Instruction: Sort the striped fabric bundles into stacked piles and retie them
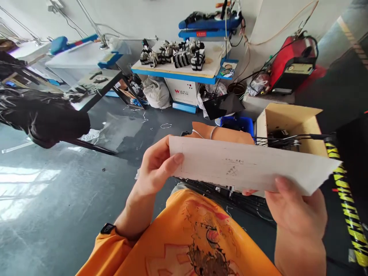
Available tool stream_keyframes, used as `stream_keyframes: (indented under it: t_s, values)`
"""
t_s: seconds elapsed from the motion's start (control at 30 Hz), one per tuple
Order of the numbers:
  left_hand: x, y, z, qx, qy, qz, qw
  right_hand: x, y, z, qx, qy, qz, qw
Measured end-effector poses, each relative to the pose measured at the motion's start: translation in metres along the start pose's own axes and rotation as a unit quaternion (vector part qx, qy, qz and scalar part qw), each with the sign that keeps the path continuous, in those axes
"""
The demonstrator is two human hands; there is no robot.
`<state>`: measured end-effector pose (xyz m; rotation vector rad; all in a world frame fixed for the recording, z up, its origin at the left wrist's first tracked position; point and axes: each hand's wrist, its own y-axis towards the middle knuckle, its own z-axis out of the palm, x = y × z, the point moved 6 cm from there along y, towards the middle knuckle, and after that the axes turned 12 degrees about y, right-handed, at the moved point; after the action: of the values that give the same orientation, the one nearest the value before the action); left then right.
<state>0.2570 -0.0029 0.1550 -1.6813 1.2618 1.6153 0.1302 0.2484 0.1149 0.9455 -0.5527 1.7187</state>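
Note:
A long strip of white paper (207,161) with faint handwriting and a small sketch is held up in front of my body. My left hand (157,165) pinches its left end, thumb on the front face. Near the lower right part of the strip, my right hand (297,205) grips it with the thumb in front and the fingers behind. The strip's right end is cut at a slant and sticks out past the right hand. Behind the paper, a brown sheet (227,133) and a rack of dark rods (247,201) are partly hidden.
An open cardboard box (293,115) and a blue bin (238,124) stand ahead. Yellow-black tape wraps a post (346,203) at right. Striped bundles (182,58) lie on a blue-edged table (169,74). A black draped pile (43,115) is at left.

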Motion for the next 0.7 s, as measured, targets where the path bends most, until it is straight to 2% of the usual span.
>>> stream_keyframes:
  t_s: [0.1,0.27,0.43,0.7]
  values:
    - [-0.003,-0.001,-0.007,-0.021,0.002,0.001,1.0,0.005,0.002,0.007,0.045,-0.016,0.003,0.999]
    - [-0.01,-0.002,-0.013,-0.039,-0.027,0.008,0.999,0.017,0.003,0.021,0.11,-0.101,-0.018,0.989]
    - [-0.015,-0.004,-0.014,-0.036,-0.043,0.01,0.998,0.026,0.004,0.032,0.12,-0.124,-0.025,0.985]
    - [-0.009,-0.006,-0.021,-0.044,-0.052,0.005,0.998,0.029,0.006,0.038,0.139,-0.137,-0.032,0.98]
